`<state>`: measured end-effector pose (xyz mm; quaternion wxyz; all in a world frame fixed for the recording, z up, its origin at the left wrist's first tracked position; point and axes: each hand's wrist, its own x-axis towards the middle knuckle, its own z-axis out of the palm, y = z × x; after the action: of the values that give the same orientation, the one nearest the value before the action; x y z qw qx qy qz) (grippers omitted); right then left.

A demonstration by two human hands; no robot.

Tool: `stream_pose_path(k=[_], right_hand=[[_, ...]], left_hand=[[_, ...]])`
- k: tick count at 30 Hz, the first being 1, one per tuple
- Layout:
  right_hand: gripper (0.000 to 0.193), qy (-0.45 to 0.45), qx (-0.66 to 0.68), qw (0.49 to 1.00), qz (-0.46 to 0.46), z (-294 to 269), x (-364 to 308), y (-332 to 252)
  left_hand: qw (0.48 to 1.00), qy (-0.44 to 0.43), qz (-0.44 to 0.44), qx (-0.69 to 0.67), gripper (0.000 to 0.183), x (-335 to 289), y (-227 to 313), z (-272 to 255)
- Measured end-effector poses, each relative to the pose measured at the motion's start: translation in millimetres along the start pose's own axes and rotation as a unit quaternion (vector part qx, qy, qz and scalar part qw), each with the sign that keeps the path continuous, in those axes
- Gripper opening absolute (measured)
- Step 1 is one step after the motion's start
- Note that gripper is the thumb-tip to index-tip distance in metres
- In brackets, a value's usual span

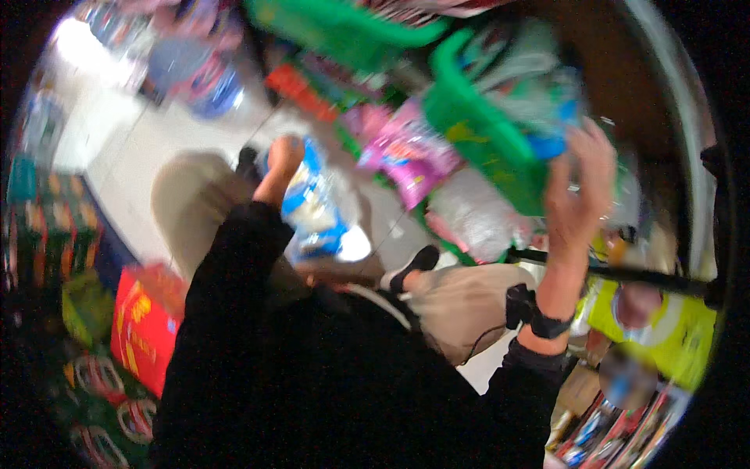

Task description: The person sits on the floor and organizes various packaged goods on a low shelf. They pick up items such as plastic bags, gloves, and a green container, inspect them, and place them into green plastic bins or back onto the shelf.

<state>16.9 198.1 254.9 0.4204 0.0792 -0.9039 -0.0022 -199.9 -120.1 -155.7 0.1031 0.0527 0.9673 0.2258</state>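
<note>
My left hand (283, 160) is closed around the top of a clear, blue-and-white plastic bag (314, 207), which hangs between my knees with pale contents. On the right, my raised right hand (578, 184) is at the near end of a green plastic basket (484, 144). Its bent fingers are beside a blue-edged clear packet (544, 146) at the basket's rim. Motion blur hides whether they grip it. More clear and blue packaging (531, 78) fills the basket.
Pink packets (414, 152) and a clear bag (476, 215) lie before the basket. Another green basket (344, 35) stands farther off. A red bag (147, 320) and green cartons (55, 227) stand at the left. Yellow-green packaging (664, 324) is at the right. Wrapped bundles (195, 74) rest on pale floor tiles.
</note>
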Motion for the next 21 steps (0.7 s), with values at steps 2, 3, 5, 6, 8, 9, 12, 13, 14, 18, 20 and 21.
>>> stream_pose_path(k=[2, 3, 5, 6, 8, 9, 12, 13, 14, 18, 20, 21], right_hand=[[0.014, 0.017, 0.002, 1.000, -0.002, -10, -26, -32], [0.015, -0.019, 0.040, 0.999, -0.005, -17, -42, -45], [0.015, -0.130, 0.232, 0.964, -0.024, -12, -76, -84], [0.016, -0.190, 0.289, 0.938, -0.006, 1, -95, -99], [0.019, -0.253, 0.368, 0.894, 0.030, 53, -118, -109], [0.015, -0.320, 0.372, 0.870, 0.042, 72, -137, -111], [0.009, -0.406, 0.358, 0.838, 0.072, 118, -199, -107], [0.008, -0.432, 0.356, 0.824, 0.092, 123, -207, -106], [0.008, -0.460, 0.361, 0.804, 0.107, 126, -206, -105], [0.013, -0.477, 0.368, 0.775, 0.194, 140, -212, -101], [0.014, -0.477, 0.374, 0.767, 0.210, 146, -223, -100], [0.014, -0.477, 0.377, 0.764, 0.217, 150, -226, -98]], left_hand=[[0.990, -0.022, -0.127, -0.051, 0.032, -17, -21, -6], [0.968, -0.021, -0.201, -0.147, 0.032, -25, -6, -24], [0.967, -0.005, -0.239, -0.092, 0.034, -40, -41, -14], [0.960, -0.028, -0.271, -0.065, 0.034, -43, -41, -9], [0.955, -0.086, -0.281, -0.038, 0.037, -42, -60, 16], [0.952, -0.096, -0.287, -0.034, 0.038, -43, -72, 32], [0.944, -0.139, -0.293, -0.052, 0.037, -47, -77, 73], [0.926, -0.119, -0.343, -0.101, 0.038, -53, -75, 89], [0.906, -0.110, -0.393, -0.112, 0.042, -58, -90, 114], [0.895, -0.100, -0.305, -0.309, 0.047, -82, -108, 158], [0.915, -0.061, -0.292, -0.272, 0.045, -83, -107, 167], [0.924, -0.041, -0.285, -0.252, 0.045, -84, -106, 170]])
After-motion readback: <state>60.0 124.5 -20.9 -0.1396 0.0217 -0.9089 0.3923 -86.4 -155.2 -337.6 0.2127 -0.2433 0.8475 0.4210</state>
